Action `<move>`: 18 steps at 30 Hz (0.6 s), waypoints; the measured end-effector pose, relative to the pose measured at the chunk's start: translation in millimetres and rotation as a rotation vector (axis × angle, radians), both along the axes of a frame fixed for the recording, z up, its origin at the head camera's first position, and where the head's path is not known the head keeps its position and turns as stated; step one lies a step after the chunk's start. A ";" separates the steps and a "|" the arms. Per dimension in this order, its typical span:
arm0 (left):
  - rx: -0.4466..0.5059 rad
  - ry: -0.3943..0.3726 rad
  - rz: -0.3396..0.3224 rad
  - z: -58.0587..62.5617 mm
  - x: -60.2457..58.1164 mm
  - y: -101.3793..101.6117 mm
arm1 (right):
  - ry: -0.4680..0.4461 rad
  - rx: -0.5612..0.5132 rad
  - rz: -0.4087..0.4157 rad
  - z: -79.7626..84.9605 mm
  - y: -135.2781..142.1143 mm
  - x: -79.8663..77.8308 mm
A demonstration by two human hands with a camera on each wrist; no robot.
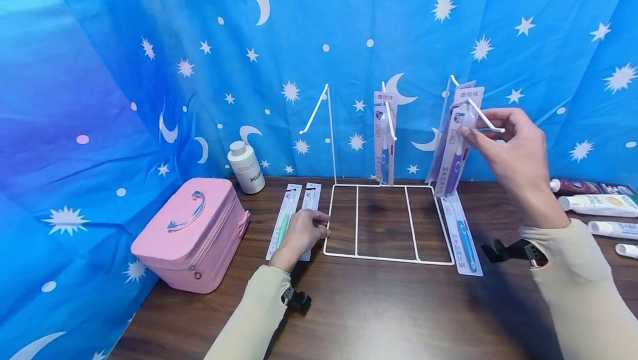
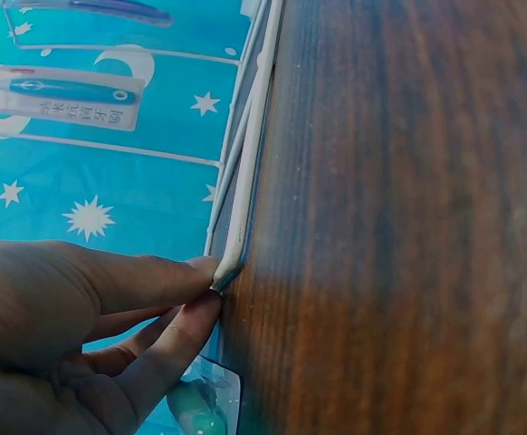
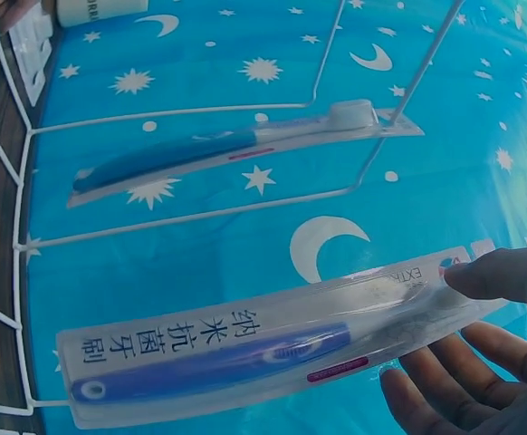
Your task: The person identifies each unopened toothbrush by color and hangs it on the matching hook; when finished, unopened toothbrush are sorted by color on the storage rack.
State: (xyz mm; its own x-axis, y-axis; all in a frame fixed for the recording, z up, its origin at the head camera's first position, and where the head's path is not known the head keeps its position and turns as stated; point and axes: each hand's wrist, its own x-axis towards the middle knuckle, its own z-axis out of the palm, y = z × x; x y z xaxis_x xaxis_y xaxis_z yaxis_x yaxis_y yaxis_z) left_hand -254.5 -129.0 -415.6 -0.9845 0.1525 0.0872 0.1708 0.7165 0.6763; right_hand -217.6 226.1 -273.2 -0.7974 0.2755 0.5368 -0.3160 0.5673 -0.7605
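Observation:
My right hand (image 1: 518, 155) pinches a packaged purple toothbrush (image 1: 454, 160) near its top, thumb on the front and fingers behind. The pack hangs upright at the right hook of a white wire rack (image 1: 389, 261), in front of another pack (image 1: 440, 141). Down at the rack's left side, my left hand (image 1: 303, 232) grips the base wire (image 2: 238, 217) between thumb and fingertips. A packaged blue toothbrush (image 1: 384, 144) hangs from the middle hook; the left hook (image 1: 315, 108) is bare. Beside the left hand lie a green toothbrush pack (image 1: 285, 219) and a second pack (image 1: 312, 194), partly covered.
Another blue toothbrush pack (image 1: 463, 235) lies along the rack's right edge. Several tubes (image 1: 598, 204) lie at the far right. A pink case (image 1: 191, 232) and a white bottle (image 1: 246, 167) stand at left. Behind hangs a blue starry cloth (image 1: 309, 27).

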 end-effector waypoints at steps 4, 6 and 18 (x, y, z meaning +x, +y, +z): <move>0.002 -0.004 -0.004 -0.4 0.8 0.2 | -0.008 -0.006 -0.010 -2.9 0.6 0.3; 0.001 -0.012 0.001 -0.7 1.0 0.5 | -0.011 -0.012 -0.009 -4.2 0.8 0.8; -0.013 -0.018 0.003 0.2 1.5 0.4 | -0.046 -0.046 0.000 -10.3 12.2 8.6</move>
State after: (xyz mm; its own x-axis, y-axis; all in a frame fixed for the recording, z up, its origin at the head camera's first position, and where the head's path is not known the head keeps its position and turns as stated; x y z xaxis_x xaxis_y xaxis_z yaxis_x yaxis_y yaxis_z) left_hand -253.0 -128.6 -415.4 -0.9862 0.1509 0.0676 0.1569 0.7255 0.6701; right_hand -209.0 238.3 -283.5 -0.8209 0.2986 0.4868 -0.2806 0.5315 -0.7992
